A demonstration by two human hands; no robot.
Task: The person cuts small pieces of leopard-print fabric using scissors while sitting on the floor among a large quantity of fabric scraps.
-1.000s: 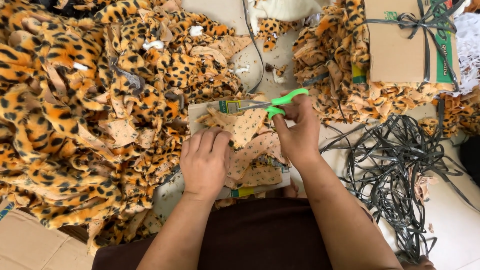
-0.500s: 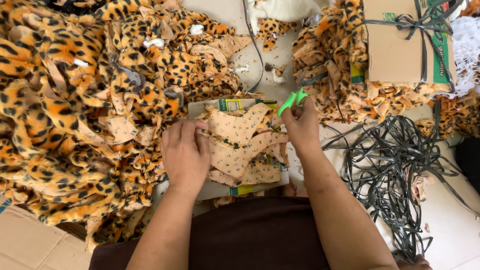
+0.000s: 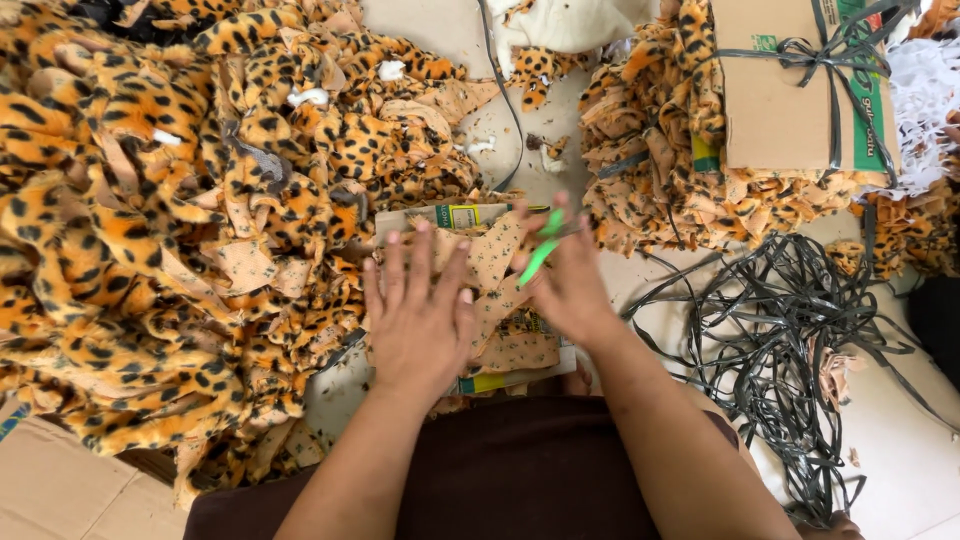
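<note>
Over at nine o'clock sprawls a big heap of leopard-print plush scraps (image 3: 150, 230), orange and black, spilling right up to the work spot. Moving in, the left hand (image 3: 420, 320) lies flat, fingers spread wide, palm down on the stack of cut fabric pieces (image 3: 497, 262); it pins them and grips nothing. Those pieces, pale backing side up, sit on a flat cardboard sheet (image 3: 505, 378) at centre, just above the person's dark lap. Right beside it, the right hand (image 3: 570, 285) is blurred, but it looks closed around the green-handled scissors (image 3: 540, 255), handles poking out toward eleven o'clock; whether the blades are apart, I cannot tell. Up at one o'clock, a cardboard bundle tied with dark strapping (image 3: 790, 90) rests on another mound of leopard pieces (image 3: 650, 170). At three to four o'clock, a loose tangle of dark plastic strapping (image 3: 790, 340) sprawls over the pale floor.
</note>
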